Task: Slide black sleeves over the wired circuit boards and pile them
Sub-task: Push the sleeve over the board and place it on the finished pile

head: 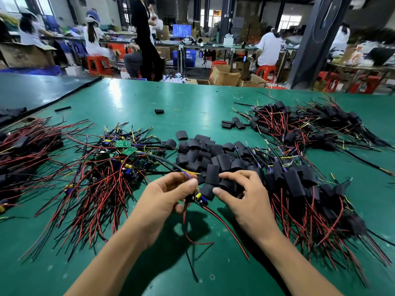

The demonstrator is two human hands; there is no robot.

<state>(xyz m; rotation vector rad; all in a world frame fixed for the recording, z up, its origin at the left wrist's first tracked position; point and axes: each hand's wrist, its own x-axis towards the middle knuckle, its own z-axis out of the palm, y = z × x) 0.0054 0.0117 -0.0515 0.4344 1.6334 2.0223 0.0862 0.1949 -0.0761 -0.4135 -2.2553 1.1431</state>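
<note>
My left hand (164,197) pinches a small wired circuit board (199,198) with a yellow capacitor, held just above the green table (192,99); its red and black wires trail toward me. My right hand (243,195) reaches into the heap of loose black sleeves (211,159), fingers curled round one sleeve (227,184); another sleeve (208,192) lies between the two hands. Bare boards with red and black wires (111,165) are heaped to the left. Sleeved boards are piled at the right (303,189) and far right (299,122).
Another bundle of wired parts (23,150) lies at the far left edge. Stray sleeves (159,111), a black tube (62,109) and a rubber band (176,110) sit farther back. Beyond the table edge are workers, red stools (98,65) and cardboard boxes (224,75).
</note>
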